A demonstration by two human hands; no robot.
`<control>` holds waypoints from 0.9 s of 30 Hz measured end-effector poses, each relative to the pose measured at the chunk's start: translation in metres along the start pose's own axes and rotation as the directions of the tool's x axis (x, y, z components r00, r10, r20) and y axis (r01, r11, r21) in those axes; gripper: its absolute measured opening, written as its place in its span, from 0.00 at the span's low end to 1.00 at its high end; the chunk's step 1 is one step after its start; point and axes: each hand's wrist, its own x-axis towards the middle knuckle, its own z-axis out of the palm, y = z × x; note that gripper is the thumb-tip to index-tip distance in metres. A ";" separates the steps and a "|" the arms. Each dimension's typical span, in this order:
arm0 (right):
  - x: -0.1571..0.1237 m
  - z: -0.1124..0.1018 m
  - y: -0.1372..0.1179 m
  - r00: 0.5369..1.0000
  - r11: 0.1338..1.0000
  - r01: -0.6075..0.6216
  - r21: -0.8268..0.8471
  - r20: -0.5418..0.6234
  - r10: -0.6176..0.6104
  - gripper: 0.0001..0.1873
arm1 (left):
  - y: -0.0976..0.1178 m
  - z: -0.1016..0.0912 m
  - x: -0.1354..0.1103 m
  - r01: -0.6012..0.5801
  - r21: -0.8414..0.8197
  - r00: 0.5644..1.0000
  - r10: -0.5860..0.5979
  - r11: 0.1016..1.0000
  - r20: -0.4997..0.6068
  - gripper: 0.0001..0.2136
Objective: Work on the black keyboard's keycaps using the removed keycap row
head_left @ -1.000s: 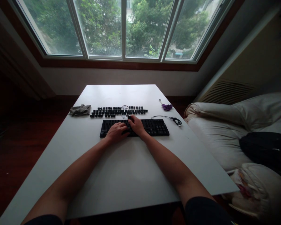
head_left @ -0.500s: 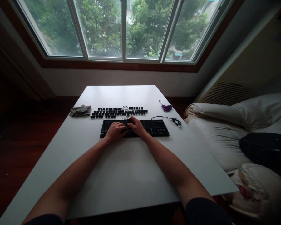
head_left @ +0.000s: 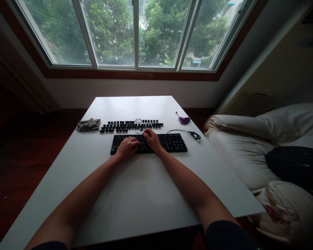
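A black keyboard (head_left: 174,142) lies on the white table, with my forearms reaching to it from either side. My left hand (head_left: 127,147) rests over its left-middle part, fingers bent and pressed together on the keys; anything under them is hidden. My right hand (head_left: 151,139) is above the keyboard's middle, thumb and forefinger brought together near the back edge. What the pinch holds, if anything, is too small to see. Close to those fingertips is a thin wire loop (head_left: 137,132). Behind the keyboard, several loose black keycaps (head_left: 125,125) stand in rows.
Left of the keycaps lies a crumpled grey cloth (head_left: 88,124). At the table's (head_left: 135,198) right side are a purple cloth-like item (head_left: 184,120) and the coiled cable (head_left: 194,134). A pale sofa (head_left: 232,142) stands to the right, a window beyond.
My right thumb has come up closer to the forefinger, and the hand has shifted slightly toward the back of the keyboard. My left hand stays nearly in place. The view has shifted slightly.
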 end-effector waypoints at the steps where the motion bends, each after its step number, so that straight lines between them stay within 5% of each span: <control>1: 0.000 0.000 -0.001 1.000 1.000 -0.003 -0.005 -0.008 0.003 0.14 | 0.000 0.000 0.000 0.000 -0.002 1.000 0.000 1.000 0.000 0.11; 9: -0.005 0.001 -0.006 0.999 1.000 0.015 0.009 -0.052 -0.015 0.16 | 0.001 0.001 0.000 -0.003 -0.023 1.000 0.003 1.000 -0.027 0.11; 21: -0.004 0.002 -0.006 0.996 0.999 0.027 -0.018 0.083 -0.026 0.11 | 0.000 0.000 0.000 -0.001 -0.021 1.000 0.001 1.000 0.001 0.11; 27: -0.003 -0.002 -0.006 0.985 0.994 0.047 0.094 0.161 -0.061 0.06 | -0.001 0.002 0.000 -0.008 -0.009 1.000 0.008 1.000 -0.004 0.10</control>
